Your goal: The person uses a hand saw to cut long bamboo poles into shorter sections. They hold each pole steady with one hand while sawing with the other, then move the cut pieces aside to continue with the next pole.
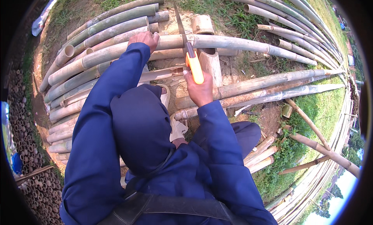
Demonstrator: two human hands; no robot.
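A long bamboo pole (229, 41) lies crosswise in front of me over shorter bamboo pieces. My left hand (143, 39) is closed over the top of the pole, left of the saw. In my right hand (201, 89) is a hand saw (196, 69) with an orange-yellow handle, gripped with the fingers wrapped round it. Its thin blade crosses the pole and points away from me; how deep it sits in the bamboo I cannot tell. Under the pole, a thick bamboo support (211, 65) lies end-on, and another short section (201, 25) shows beyond it.
Many cut bamboo poles (116, 32) lie side by side at the left. More long poles (295, 19) spread across the far right. Several poles (272, 85) lie nearer on the right, with a leaning bamboo frame (324, 157) beyond. Stacked bamboo ends (37, 147) fill the left edge.
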